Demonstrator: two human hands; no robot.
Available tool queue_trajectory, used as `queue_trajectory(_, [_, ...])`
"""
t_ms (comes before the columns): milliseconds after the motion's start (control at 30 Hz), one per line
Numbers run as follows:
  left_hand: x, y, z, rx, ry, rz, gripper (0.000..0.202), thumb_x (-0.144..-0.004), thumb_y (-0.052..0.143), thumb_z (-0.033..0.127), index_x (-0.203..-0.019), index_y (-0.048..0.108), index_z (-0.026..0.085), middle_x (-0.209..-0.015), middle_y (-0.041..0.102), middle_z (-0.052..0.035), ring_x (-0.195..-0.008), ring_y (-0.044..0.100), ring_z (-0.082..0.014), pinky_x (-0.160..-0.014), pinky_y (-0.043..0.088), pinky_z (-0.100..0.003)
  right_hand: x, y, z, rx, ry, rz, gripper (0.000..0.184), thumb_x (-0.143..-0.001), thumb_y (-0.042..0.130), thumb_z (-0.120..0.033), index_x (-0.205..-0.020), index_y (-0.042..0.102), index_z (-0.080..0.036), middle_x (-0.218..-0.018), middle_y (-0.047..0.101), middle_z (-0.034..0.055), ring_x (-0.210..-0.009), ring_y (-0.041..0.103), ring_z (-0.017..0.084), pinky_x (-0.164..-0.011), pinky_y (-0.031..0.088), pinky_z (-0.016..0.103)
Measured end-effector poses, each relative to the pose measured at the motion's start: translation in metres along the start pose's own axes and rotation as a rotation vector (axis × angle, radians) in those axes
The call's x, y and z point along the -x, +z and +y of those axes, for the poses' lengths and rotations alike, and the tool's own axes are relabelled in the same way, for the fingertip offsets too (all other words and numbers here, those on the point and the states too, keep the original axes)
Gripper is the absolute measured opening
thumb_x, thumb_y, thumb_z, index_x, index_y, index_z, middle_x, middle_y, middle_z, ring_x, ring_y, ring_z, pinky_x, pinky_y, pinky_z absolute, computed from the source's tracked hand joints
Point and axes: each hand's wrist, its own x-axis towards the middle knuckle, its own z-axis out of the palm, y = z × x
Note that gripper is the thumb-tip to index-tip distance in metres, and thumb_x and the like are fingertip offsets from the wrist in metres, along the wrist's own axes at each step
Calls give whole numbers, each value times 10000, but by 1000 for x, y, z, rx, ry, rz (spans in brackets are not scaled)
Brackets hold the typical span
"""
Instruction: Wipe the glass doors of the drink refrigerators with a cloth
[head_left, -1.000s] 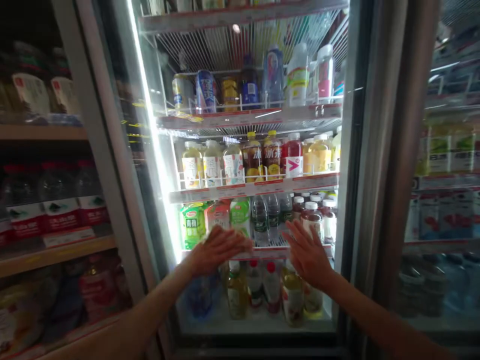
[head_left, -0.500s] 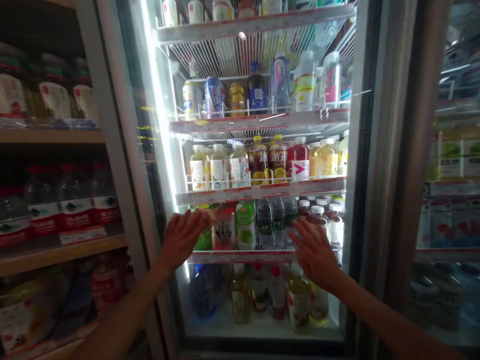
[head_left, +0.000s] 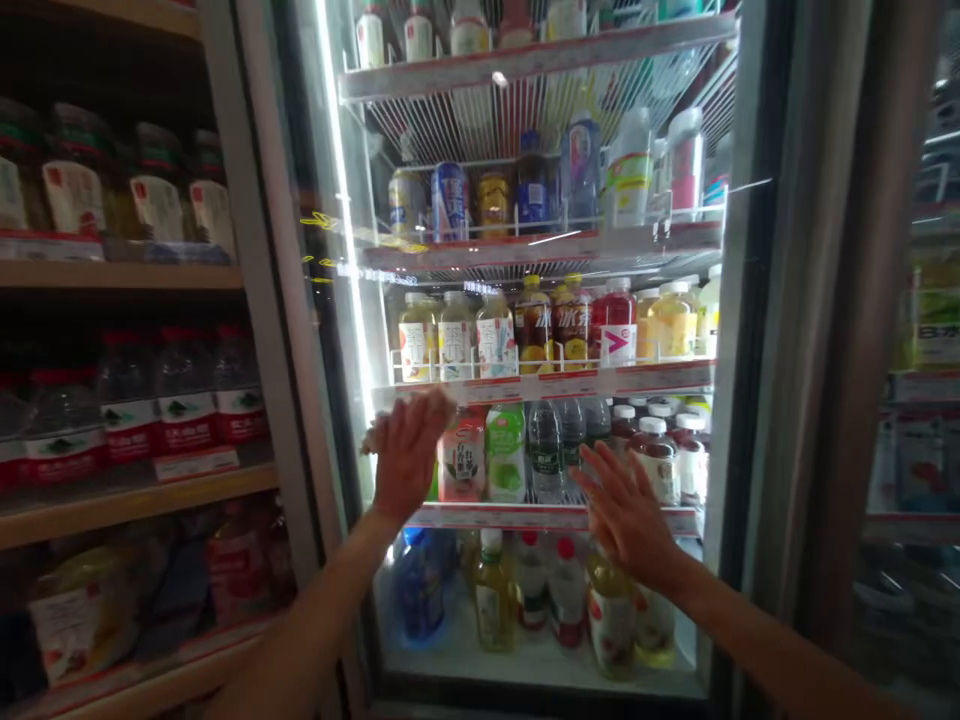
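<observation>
My left hand (head_left: 409,455) lies over a crumpled pale cloth (head_left: 441,405), whose edges show past the fingers. It is at the glass door (head_left: 330,330) of a lit drinks fridge, in front of the lower middle shelf. My right hand (head_left: 626,510) is lower and to the right, its fingers spread, with nothing in it; whether it touches the glass I cannot tell. Between the hands, behind the glass, stand a red-labelled tea bottle (head_left: 462,455), a green bottle (head_left: 505,452) and clear water bottles (head_left: 545,450).
Wooden shelves (head_left: 127,500) with red-capped water bottles (head_left: 127,390) stand at the left. A metal door frame (head_left: 817,300) runs down the right side, with another drinks cabinet (head_left: 926,380) beyond it. Several bottles fill the fridge shelves (head_left: 551,385).
My left hand has moved right and slightly up with the cloth, turning its fingers more upward. My right hand has stayed about level. The view has shifted a little to the left.
</observation>
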Motion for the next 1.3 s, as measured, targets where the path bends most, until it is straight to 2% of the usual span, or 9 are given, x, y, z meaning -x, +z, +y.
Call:
queue_trajectory(100, [-11, 5, 9, -21, -62, 31, 632, -855, 433, 113, -1431, 214, 254, -1521, 143, -69, -1412, 31, -249, -1126, 110, -535, -2, -1, 0, -15, 22, 17, 525, -828, 427, -139, -1349, 403, -191, -1442, 370, 109, -1384, 223, 242, -1119, 173, 530])
queue_trajectory(267, [23, 8, 47, 176, 713, -277, 422, -858, 471, 242, -1273, 479, 315, -1471, 315, 30, -1403, 150, -182, -1157, 36, -467, 6, -4, 7, -16, 6, 5, 513, -828, 426, -136, -1338, 421, -187, -1417, 410, 108, -1377, 243, 238, -1120, 195, 522])
queue_trajectory(467, [-38, 28, 68, 84, 264, -75, 539, -836, 475, 126, -1349, 390, 266, -1408, 428, -17, -1409, 87, -185, -1156, 63, -449, -9, -21, 8, -181, -34, 101, 576, -830, 405, -104, -1388, 334, -227, -1435, 386, 94, -1355, 298, 232, -1089, 290, 511])
queue_trajectory(600, [-71, 39, 95, 197, 252, -30, 583, -870, 439, 169, -1417, 235, 174, -1426, 394, -101, -1394, 174, -166, -1144, 177, -401, -42, -23, -13, -389, 25, 181, 619, -837, 363, -80, -1427, 241, -222, -1450, 355, 107, -1324, 360, 193, -1031, 412, 398])
queue_trajectory(833, [-52, 27, 78, 145, -169, 71, 699, -863, 469, 281, -1452, 105, 195, -1518, 171, -128, -1403, 146, -239, -1130, 189, -473, -109, 18, -46, -103, 249, 171, 470, -859, 445, -273, -1328, 433, -242, -1431, 381, 84, -1358, 274, 248, -1084, 275, 494])
queue_trajectory(933, [-37, 22, 57, 97, -141, -3, 744, -841, 519, 338, -1453, 118, 199, -1515, 185, -124, -1401, 149, -264, -1125, 174, -500, -132, 30, -46, 9, 292, 114, 362, -860, 466, -366, -1204, 537, -277, -1441, 362, 47, -1367, 230, 272, -1090, 176, 549])
queue_trajectory(1133, [-29, 19, 57, 68, -74, -34, 768, -840, 535, 351, -1455, 103, 193, -1515, 182, -117, -1404, 129, -249, -1141, 139, -467, -92, -21, 51, 114, 278, 352, 143, -861, 486, -304, -804, 592, -228, -990, 627, 46, -1055, 512, 215, -1026, 275, 480])
queue_trajectory(1233, [-31, 24, 69, 87, -151, -15, 772, -845, 522, 326, -1457, 73, 189, -1518, 164, -128, -1406, 107, -268, -1135, 121, -507, -74, -52, 110, 194, 420, 534, 181, -836, 493, -281, -946, 587, -171, -916, 603, 99, -939, 529, 240, -882, 406, 459])
queue_trajectory(1300, [-33, 28, 76, 93, -214, 1, 774, -851, 512, 320, -1458, 48, 197, -1523, 130, -131, -1407, 84, -285, -1122, 111, -552, -77, -54, 116, 206, 448, 570, 258, -840, 470, -265, -1046, 571, -149, -991, 584, 123, -1001, 512, 258, -889, 414, 468])
